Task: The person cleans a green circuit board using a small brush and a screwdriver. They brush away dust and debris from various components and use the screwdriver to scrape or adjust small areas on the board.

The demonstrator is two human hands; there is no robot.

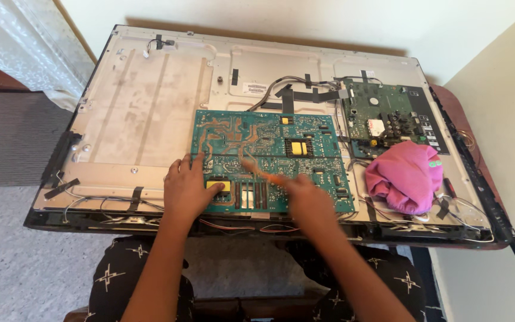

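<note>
The large green circuit board (269, 158) lies flat in the middle of the opened grey metal television back panel (144, 101). The left hand (189, 188) presses on the board's lower left edge, fingers spread, while the right hand (308, 200) grips a blurred orange-handled brush (263, 173) over the board. A crumpled pink cloth (406, 176) sits to the right, just below a smaller green circuit board (382, 116).

Two circuit boards were counted on the metal back panel (150, 101): one large green board (269, 143) and one smaller board (382, 116). One pink cloth (403, 176) was seen near the right edge.
</note>
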